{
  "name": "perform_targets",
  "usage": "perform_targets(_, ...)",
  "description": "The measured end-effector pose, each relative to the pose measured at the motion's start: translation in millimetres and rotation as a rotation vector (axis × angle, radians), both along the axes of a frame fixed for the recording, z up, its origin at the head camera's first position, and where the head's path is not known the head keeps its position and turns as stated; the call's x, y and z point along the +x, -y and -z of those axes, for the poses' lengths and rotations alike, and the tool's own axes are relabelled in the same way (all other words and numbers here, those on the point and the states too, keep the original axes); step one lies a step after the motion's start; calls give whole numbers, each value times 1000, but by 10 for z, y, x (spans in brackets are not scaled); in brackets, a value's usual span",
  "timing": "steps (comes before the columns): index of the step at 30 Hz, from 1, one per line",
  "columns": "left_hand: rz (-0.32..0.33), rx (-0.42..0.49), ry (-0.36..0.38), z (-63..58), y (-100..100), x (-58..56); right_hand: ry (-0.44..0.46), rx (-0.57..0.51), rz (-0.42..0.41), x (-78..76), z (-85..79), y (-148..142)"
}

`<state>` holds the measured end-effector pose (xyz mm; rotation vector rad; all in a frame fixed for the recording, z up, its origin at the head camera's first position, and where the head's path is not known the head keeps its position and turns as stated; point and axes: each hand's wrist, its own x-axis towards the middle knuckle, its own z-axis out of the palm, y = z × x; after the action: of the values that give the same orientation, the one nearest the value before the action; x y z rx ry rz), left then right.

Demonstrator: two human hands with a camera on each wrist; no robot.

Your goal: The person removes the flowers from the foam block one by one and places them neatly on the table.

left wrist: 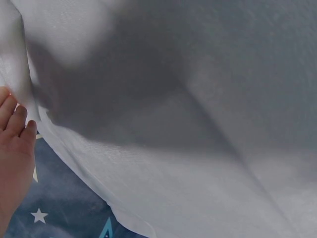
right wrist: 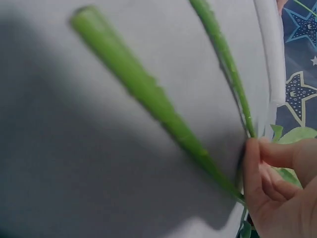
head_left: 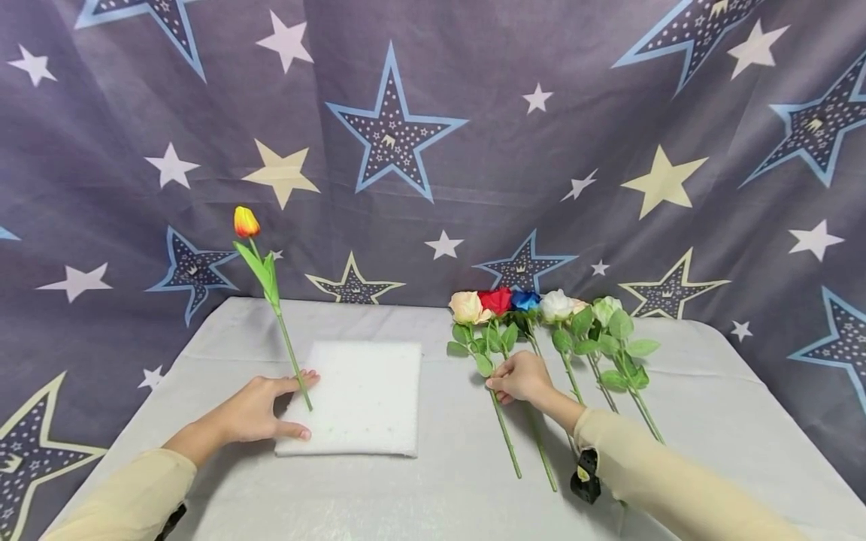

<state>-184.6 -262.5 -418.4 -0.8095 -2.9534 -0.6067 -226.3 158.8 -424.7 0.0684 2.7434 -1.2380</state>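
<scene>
My left hand (head_left: 260, 409) rests at the left edge of a white foam block (head_left: 368, 398), fingers and thumb spread over its side. An orange-yellow tulip (head_left: 246, 222) stands upright in the block, leaning left, its stem rising by that hand. On the right, my right hand (head_left: 519, 377) pinches the stem of the peach rose (head_left: 467, 308), the leftmost of a row of flowers. In the right wrist view, thumb and index fingertips meet on a green stem (right wrist: 230, 69). The left wrist view catches the left hand (left wrist: 17, 148) with fingers extended, mostly cut off.
Beside the peach rose lie a red rose (head_left: 497, 300), a blue rose (head_left: 525, 301), a white rose (head_left: 557, 306) and other pale ones, stems toward me. They lie on a grey-white covered table (head_left: 467, 488). A starry curtain (head_left: 433, 218) hangs behind it.
</scene>
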Motion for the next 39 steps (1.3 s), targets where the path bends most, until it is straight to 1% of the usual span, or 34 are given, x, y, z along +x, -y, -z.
perform_targets(3, -1, 1, 0, -3, 1, -8, 26, 9, 11, -12, -22, 10)
perform_targets(8, 2, 2, -6, -2, 4, -9, 38, 6, -1, 0, -64, 8)
perform_targets(16, 0, -3, -16, 42, 24, -8, 30, -67, -16, 21, -165, -13)
perform_targets(19, 0, -2, -12, 50, 32, -9, -8, -42, -11, -4, -226, 2)
perform_targets(23, -5, -3, -10, 59, 34, -9, -85, 43, -18, -55, -325, 78)
perform_targets(30, 4, -5, -25, 69, 30, -16, -237, 90, -84, -110, -468, 372)
perform_targets(35, 6, -12, -27, 57, 29, -17, -310, 34, -176, -159, -558, 677)
perform_targets(39, 7, -18, -30, 50, 20, -22, -340, -72, -242, -204, -602, 949)
